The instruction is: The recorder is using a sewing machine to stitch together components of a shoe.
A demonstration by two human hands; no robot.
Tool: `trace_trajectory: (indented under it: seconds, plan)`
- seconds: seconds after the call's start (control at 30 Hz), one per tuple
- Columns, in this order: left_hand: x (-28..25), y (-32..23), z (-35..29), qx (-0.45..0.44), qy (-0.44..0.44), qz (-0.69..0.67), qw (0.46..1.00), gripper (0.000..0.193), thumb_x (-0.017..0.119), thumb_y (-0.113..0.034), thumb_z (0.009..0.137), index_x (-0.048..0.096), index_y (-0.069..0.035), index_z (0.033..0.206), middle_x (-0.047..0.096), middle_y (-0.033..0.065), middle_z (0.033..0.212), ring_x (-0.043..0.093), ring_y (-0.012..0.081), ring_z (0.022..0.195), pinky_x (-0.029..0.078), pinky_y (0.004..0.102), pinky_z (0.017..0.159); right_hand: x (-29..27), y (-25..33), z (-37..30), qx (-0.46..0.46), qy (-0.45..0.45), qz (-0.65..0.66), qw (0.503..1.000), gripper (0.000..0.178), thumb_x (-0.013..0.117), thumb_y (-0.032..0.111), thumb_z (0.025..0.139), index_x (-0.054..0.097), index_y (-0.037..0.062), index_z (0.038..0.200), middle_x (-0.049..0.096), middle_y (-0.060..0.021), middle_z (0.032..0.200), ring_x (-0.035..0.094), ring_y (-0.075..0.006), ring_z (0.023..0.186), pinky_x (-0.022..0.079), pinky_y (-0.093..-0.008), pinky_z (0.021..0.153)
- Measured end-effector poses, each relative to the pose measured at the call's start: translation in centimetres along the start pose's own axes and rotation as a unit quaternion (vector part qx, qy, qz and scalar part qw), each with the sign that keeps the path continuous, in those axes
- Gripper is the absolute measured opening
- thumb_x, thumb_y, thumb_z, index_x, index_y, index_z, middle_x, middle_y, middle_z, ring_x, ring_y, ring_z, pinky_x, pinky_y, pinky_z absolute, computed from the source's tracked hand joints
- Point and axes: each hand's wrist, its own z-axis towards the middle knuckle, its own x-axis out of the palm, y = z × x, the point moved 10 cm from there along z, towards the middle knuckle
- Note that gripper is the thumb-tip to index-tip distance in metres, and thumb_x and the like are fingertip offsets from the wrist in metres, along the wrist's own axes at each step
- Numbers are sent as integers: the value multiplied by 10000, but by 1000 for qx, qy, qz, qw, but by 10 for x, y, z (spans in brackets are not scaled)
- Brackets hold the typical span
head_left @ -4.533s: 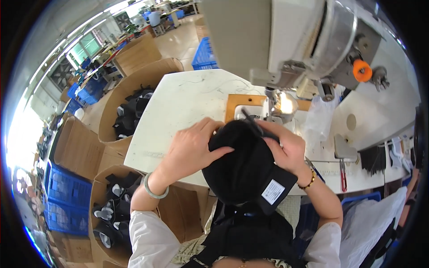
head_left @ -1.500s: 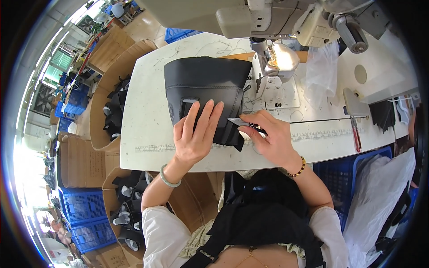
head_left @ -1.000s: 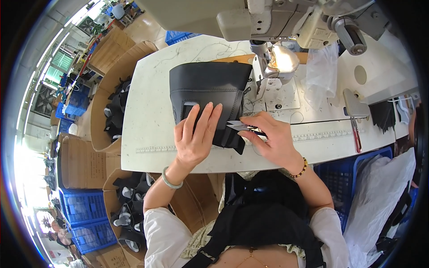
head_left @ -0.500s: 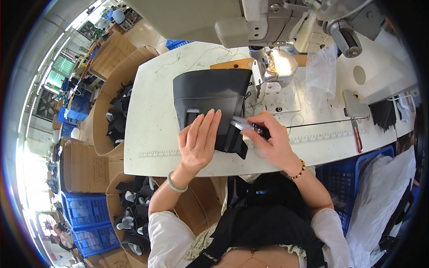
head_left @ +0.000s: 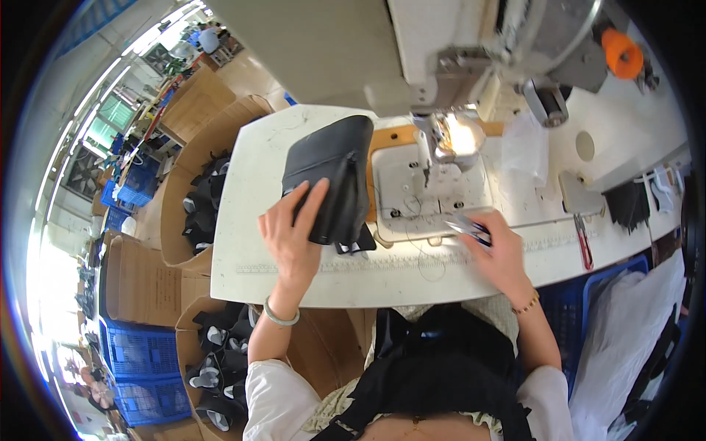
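Observation:
My left hand (head_left: pixel 288 231) grips a black leather-like sewn piece (head_left: pixel 323 158) by its near left side. The piece stands tilted on its edge at the left of the sewing machine's metal plate (head_left: pixel 426 195), with a small strap end hanging from its lower corner. Part of my left hand's grip is hidden behind the piece. Over the table's front part, my right hand (head_left: pixel 501 246) is closed around small silver thread snips (head_left: pixel 469 226), whose tips point left. Loose dark thread lies on the plate near them.
The lit sewing head (head_left: pixel 450 140) rises behind the plate. Red-handled scissors (head_left: pixel 584 242) lie at the right of the white table (head_left: pixel 250 220). Cartons (head_left: pixel 184 220) of black pieces stand at the left, near blue crates (head_left: pixel 143 353). A plastic bag (head_left: pixel 526 147) lies beside the machine.
My left hand has lifted and tilted the black piece and shifted it left, uncovering the machine plate. My right hand has drawn away to the right with the snips.

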Motion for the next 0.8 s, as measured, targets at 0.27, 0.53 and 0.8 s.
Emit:
trace_trajectory:
  seconds: [0.27, 0.53, 0.8]
  plan:
    - [-11, 59, 9, -199, -59, -135, 969, 514, 627, 103, 689, 683, -123, 1147, 633, 78, 1020, 564, 258, 958, 448, 329, 890, -30, 31, 4, -154, -17, -171, 973, 343, 730, 221, 779, 615, 72, 1066, 581, -110, 986, 572, -301, 889, 466, -406, 771]
    - [-14, 36, 18, -166, 22, -49, 985, 576, 654, 69, 705, 617, -144, 1240, 650, 79, 1088, 607, 262, 997, 476, 347, 870, 71, 162, 59, -274, -9, -102, 956, 555, 667, 267, 806, 516, -32, 1249, 586, -112, 1073, 589, -220, 893, 483, -317, 743]
    - [-42, 3, 25, 1, 22, 40, 999, 529, 665, 65, 651, 630, -99, 1153, 636, 79, 1098, 608, 255, 1066, 456, 348, 898, 105, 182, 77, -386, -44, -106, 915, 525, 603, 82, 760, 518, -21, 1267, 590, -118, 1196, 612, -200, 925, 517, -279, 724]
